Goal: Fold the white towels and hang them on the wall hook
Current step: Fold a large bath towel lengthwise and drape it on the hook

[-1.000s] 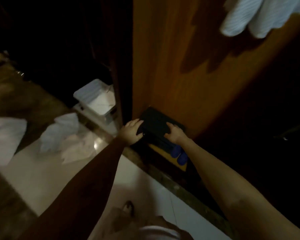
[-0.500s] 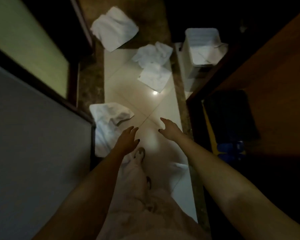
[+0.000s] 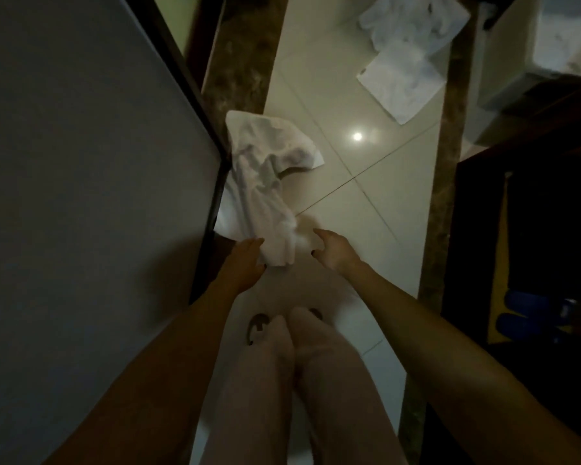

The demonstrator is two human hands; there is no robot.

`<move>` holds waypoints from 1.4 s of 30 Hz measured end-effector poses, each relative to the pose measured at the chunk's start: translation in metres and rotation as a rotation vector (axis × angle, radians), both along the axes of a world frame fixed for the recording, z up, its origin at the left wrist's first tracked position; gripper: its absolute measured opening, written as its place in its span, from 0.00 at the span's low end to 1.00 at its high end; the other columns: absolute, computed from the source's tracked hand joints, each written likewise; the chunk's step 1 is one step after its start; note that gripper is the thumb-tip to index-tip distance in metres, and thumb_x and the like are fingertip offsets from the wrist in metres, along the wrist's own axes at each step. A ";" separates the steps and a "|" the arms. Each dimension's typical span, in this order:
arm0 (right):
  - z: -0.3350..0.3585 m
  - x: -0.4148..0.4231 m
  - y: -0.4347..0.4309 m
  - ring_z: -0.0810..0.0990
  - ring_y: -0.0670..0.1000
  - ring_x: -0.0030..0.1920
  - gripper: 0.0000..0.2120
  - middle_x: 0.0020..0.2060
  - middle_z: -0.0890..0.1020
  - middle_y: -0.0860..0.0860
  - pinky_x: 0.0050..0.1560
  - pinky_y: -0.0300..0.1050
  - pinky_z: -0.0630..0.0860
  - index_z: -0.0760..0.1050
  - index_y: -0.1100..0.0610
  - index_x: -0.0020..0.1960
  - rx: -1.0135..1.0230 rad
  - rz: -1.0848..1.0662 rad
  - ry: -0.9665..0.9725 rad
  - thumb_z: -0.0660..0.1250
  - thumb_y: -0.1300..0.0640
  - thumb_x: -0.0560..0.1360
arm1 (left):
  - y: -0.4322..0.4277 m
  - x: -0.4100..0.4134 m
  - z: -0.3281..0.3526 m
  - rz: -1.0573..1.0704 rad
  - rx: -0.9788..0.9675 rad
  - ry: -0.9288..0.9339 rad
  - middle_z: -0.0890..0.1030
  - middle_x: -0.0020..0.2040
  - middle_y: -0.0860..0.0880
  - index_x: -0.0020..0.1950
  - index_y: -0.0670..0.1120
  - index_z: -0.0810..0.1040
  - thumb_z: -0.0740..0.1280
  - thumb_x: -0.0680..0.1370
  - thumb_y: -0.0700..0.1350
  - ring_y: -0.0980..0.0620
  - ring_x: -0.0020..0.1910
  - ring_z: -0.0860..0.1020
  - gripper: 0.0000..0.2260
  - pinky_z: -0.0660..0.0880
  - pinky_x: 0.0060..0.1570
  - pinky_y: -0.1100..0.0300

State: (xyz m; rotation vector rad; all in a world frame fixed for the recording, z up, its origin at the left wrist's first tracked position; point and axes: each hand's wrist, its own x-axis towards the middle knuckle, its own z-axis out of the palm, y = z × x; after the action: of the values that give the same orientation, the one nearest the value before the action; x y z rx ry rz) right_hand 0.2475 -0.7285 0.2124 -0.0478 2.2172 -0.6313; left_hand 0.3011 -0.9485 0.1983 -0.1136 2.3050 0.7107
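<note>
Where the grey panel [image 3: 81, 196] half a second ago filled only the lower left, it now covers everything to the left of the near towel [image 3: 262, 182], its dark frame touching that towel's edge. The pale tiled floor [image 3: 366, 213] runs to the right of and beyond the near towel, bordered by brown stone strips. A dark cupboard [image 3: 534, 229] stands well to the towel's right, with blue slippers [image 3: 530, 313] low inside it. The person's legs [image 3: 282, 380], in pale trousers, rise on the near side of the towel, one sandal [image 3: 257, 327] beside them. The near towel lies crumpled, and its near end now sits between the hands, which earlier hovered spread and apart from it. Far towels [image 3: 406, 62] lie beyond it to the right, as before. The left hand [image 3: 245, 263] pinches the near end between thumb and fingers. The right hand [image 3: 332, 251] has loosely curled fingers at the towel's right edge; whether it grips cannot be told. A light glint [image 3: 357, 136] shines beyond the towel.
</note>
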 end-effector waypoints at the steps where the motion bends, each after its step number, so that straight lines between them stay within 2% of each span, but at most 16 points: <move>1: -0.029 0.004 -0.004 0.72 0.63 0.66 0.25 0.68 0.74 0.61 0.66 0.55 0.70 0.67 0.59 0.73 -0.002 0.026 0.004 0.66 0.56 0.77 | -0.002 0.001 -0.026 0.010 0.007 -0.005 0.62 0.75 0.42 0.76 0.42 0.58 0.64 0.80 0.44 0.44 0.73 0.60 0.27 0.59 0.71 0.50; 8: -0.247 0.041 -0.027 0.70 0.58 0.69 0.26 0.72 0.69 0.53 0.66 0.53 0.70 0.66 0.50 0.74 0.080 0.220 0.006 0.65 0.48 0.78 | -0.010 0.017 -0.229 -0.150 -0.029 -0.042 0.60 0.76 0.43 0.76 0.44 0.58 0.67 0.78 0.48 0.44 0.74 0.60 0.30 0.63 0.69 0.48; 11: -0.329 0.057 -0.029 0.67 0.59 0.70 0.29 0.73 0.67 0.56 0.65 0.52 0.67 0.66 0.54 0.73 0.093 0.294 0.069 0.70 0.48 0.76 | -0.013 0.025 -0.310 -0.213 -0.034 -0.021 0.61 0.74 0.42 0.75 0.44 0.59 0.69 0.76 0.49 0.42 0.71 0.62 0.31 0.66 0.65 0.48; 16: -0.430 0.063 -0.033 0.66 0.63 0.69 0.35 0.70 0.67 0.63 0.66 0.55 0.66 0.67 0.60 0.72 0.040 0.262 0.171 0.76 0.52 0.70 | -0.010 0.033 -0.418 -0.280 -0.022 0.114 0.61 0.74 0.41 0.75 0.43 0.60 0.71 0.73 0.53 0.40 0.70 0.64 0.36 0.67 0.63 0.47; 17: -0.445 0.065 -0.034 0.69 0.65 0.67 0.33 0.67 0.70 0.66 0.62 0.57 0.69 0.70 0.62 0.70 0.030 0.274 0.232 0.77 0.53 0.69 | -0.007 0.032 -0.433 -0.253 -0.014 0.151 0.62 0.73 0.40 0.74 0.42 0.61 0.71 0.73 0.54 0.40 0.69 0.64 0.35 0.67 0.63 0.47; 19: -0.470 0.067 -0.038 0.77 0.69 0.54 0.22 0.55 0.77 0.68 0.50 0.57 0.74 0.79 0.65 0.57 0.011 0.251 0.424 0.78 0.59 0.66 | -0.003 0.028 -0.456 -0.188 -0.022 0.245 0.67 0.70 0.40 0.71 0.42 0.67 0.71 0.72 0.53 0.41 0.66 0.67 0.32 0.69 0.58 0.48; 22: -0.483 0.062 -0.038 0.78 0.66 0.47 0.08 0.45 0.79 0.64 0.44 0.52 0.71 0.81 0.63 0.44 -0.023 0.227 0.607 0.75 0.61 0.67 | 0.001 0.020 -0.468 -0.112 -0.038 0.383 0.75 0.58 0.42 0.58 0.42 0.75 0.68 0.74 0.48 0.43 0.56 0.72 0.16 0.67 0.47 0.55; 24: -0.477 0.057 -0.038 0.78 0.64 0.50 0.07 0.47 0.79 0.63 0.46 0.52 0.71 0.81 0.62 0.46 -0.044 0.265 0.568 0.73 0.60 0.69 | 0.000 0.014 -0.458 -0.061 0.021 0.378 0.78 0.50 0.42 0.50 0.41 0.77 0.67 0.75 0.44 0.44 0.50 0.75 0.08 0.64 0.44 0.59; 25: -0.469 0.056 -0.039 0.77 0.63 0.54 0.10 0.51 0.79 0.62 0.50 0.52 0.70 0.81 0.61 0.51 -0.031 0.292 0.498 0.72 0.58 0.72 | -0.002 0.009 -0.448 -0.037 0.057 0.339 0.78 0.49 0.42 0.49 0.41 0.77 0.67 0.76 0.43 0.44 0.48 0.75 0.06 0.64 0.43 0.60; 28: -0.430 0.062 -0.044 0.71 0.59 0.65 0.26 0.64 0.74 0.58 0.62 0.52 0.67 0.73 0.59 0.66 -0.018 0.211 0.271 0.73 0.50 0.73 | -0.012 -0.012 -0.401 -0.062 0.116 0.173 0.80 0.48 0.41 0.50 0.39 0.79 0.71 0.75 0.43 0.45 0.47 0.77 0.09 0.69 0.44 0.59; 31: -0.362 0.065 -0.050 0.71 0.57 0.64 0.33 0.65 0.73 0.55 0.62 0.52 0.69 0.69 0.56 0.69 -0.083 0.052 0.223 0.75 0.46 0.69 | -0.021 -0.040 -0.322 -0.223 0.165 0.075 0.80 0.42 0.45 0.45 0.43 0.78 0.74 0.71 0.49 0.49 0.41 0.77 0.11 0.70 0.41 0.60; 34: -0.276 0.060 -0.054 0.75 0.59 0.60 0.21 0.61 0.77 0.58 0.56 0.52 0.72 0.75 0.58 0.63 -0.158 -0.024 0.254 0.72 0.50 0.74 | -0.024 -0.063 -0.226 -0.260 0.185 0.016 0.77 0.35 0.52 0.37 0.48 0.76 0.75 0.70 0.52 0.54 0.35 0.75 0.11 0.69 0.36 0.62; 36: -0.209 0.055 -0.055 0.79 0.62 0.53 0.11 0.52 0.81 0.61 0.47 0.46 0.70 0.80 0.63 0.54 -0.272 -0.169 0.312 0.68 0.55 0.78 | -0.027 -0.075 -0.160 -0.195 0.234 0.027 0.75 0.32 0.52 0.35 0.48 0.75 0.74 0.71 0.51 0.55 0.32 0.72 0.12 0.68 0.34 0.62; 37: -0.172 0.053 -0.054 0.79 0.63 0.51 0.11 0.49 0.82 0.62 0.46 0.46 0.69 0.81 0.64 0.52 -0.312 -0.252 0.323 0.66 0.57 0.79 | -0.029 -0.080 -0.127 -0.160 0.266 0.044 0.74 0.31 0.51 0.35 0.45 0.75 0.73 0.73 0.50 0.54 0.31 0.71 0.12 0.67 0.34 0.61; 39: -0.093 0.041 -0.052 0.80 0.57 0.47 0.11 0.45 0.83 0.60 0.46 0.48 0.72 0.81 0.63 0.51 -0.344 -0.370 0.334 0.64 0.57 0.80 | -0.033 -0.089 -0.057 -0.082 0.327 0.075 0.71 0.30 0.47 0.35 0.42 0.74 0.71 0.75 0.48 0.53 0.31 0.70 0.14 0.66 0.35 0.60; 42: 0.025 0.019 -0.044 0.73 0.42 0.32 0.15 0.32 0.76 0.51 0.36 0.43 0.65 0.75 0.62 0.41 -0.388 -0.417 0.349 0.61 0.54 0.81 | -0.031 -0.103 0.053 0.036 0.418 0.091 0.69 0.30 0.47 0.32 0.44 0.72 0.70 0.76 0.47 0.53 0.31 0.70 0.15 0.66 0.35 0.61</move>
State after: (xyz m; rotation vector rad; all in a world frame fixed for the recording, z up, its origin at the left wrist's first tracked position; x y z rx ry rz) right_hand 0.2667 -0.7729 0.2377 0.1186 2.4211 -1.3673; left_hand 0.1985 -0.9800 0.2511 0.0720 2.1904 1.2201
